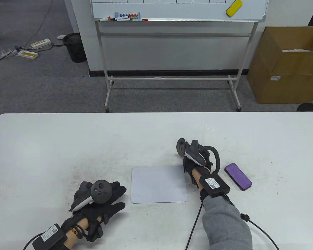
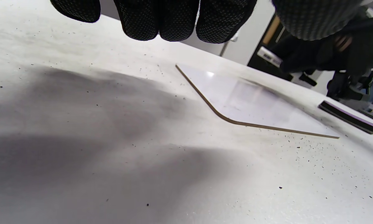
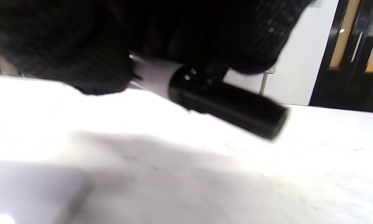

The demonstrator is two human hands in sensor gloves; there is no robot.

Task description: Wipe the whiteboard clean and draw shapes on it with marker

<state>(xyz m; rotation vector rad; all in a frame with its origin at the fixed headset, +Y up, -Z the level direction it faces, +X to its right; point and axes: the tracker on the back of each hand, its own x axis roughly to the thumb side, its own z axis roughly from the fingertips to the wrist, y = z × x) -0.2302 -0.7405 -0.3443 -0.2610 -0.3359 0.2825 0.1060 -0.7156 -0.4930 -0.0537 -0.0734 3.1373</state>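
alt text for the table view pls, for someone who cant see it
Two black-gloved hands rest on a scuffed white table either side of a small blank rectangular whiteboard: the left hand lies flat beside it, and the right hand sits at its top right corner. A purple-topped eraser block lies further right.

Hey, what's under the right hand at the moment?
In the right wrist view, the right hand has its fingers curled round a marker with a black cap, just above the table. From the table view the hand covers the marker completely, so its tip is hidden.
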